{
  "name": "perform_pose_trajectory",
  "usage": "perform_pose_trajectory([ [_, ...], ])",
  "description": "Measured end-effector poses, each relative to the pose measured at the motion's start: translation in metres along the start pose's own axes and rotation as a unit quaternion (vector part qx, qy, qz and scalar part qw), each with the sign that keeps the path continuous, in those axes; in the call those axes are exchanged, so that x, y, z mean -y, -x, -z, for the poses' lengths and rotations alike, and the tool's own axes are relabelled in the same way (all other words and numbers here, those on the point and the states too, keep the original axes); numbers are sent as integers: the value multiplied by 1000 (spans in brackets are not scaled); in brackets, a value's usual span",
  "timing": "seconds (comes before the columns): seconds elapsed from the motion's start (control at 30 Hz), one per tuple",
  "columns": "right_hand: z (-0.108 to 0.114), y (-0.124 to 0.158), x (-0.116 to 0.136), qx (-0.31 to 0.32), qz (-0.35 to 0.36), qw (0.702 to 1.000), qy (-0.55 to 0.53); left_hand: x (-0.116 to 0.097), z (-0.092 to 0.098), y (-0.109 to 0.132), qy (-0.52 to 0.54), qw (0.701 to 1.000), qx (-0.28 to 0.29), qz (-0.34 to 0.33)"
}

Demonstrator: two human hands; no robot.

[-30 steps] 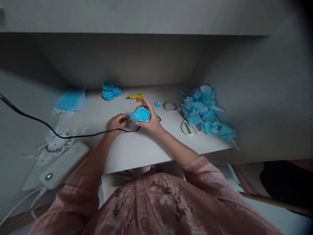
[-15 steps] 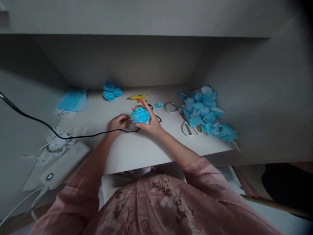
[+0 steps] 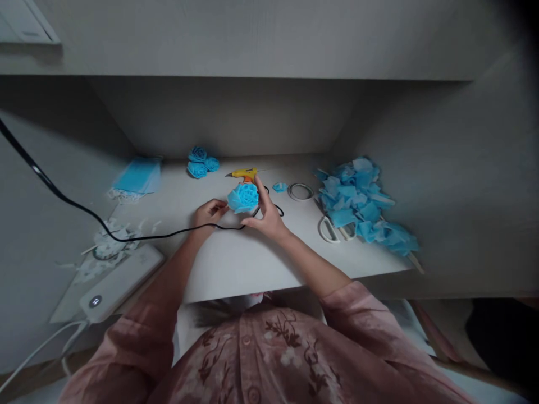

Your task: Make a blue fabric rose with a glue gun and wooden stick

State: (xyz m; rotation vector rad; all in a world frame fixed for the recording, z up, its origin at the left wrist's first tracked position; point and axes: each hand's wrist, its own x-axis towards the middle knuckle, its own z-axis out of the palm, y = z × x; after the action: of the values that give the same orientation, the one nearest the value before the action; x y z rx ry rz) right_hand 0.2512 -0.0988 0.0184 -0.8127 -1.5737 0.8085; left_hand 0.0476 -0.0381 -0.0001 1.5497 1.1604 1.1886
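Observation:
A blue fabric flower (image 3: 243,197) is held just above the white desk (image 3: 236,258), between both hands. My right hand (image 3: 268,214) wraps round its right side, with the forefinger up along the petals. My left hand (image 3: 209,213) pinches the flower's left edge with closed fingers. A yellow glue gun (image 3: 244,174) lies just behind the flower, and its black cord (image 3: 138,235) runs left across the desk under my hands.
Three finished blue flowers (image 3: 202,161) sit at the back. A heap of blue fabric pieces (image 3: 364,205) and white scissors (image 3: 330,229) lie to the right, with a tape ring (image 3: 300,192) and a small blue scrap (image 3: 279,187). Blue masks (image 3: 138,177), white scraps (image 3: 103,247) and a power strip (image 3: 122,283) are on the left.
The flower has been turned and tilted between my hands, its face now more upright. The whole view has shifted slightly down and to the right; nothing else on the desk moved.

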Motion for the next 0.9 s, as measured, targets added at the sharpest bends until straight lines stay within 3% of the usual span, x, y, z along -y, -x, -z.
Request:
perform_pose_trajectory([
  [0.33,-1,2,3,-13,6,999,33,4,3,0,-30,997,40,-51],
  [0.47,-1,4,2,-25,38,997,56,10,5,-1,-30,998,41,-37],
  [0.9,-3,-3,2,3,2,1000,9,24,5,-7,10,999,27,-30],
])
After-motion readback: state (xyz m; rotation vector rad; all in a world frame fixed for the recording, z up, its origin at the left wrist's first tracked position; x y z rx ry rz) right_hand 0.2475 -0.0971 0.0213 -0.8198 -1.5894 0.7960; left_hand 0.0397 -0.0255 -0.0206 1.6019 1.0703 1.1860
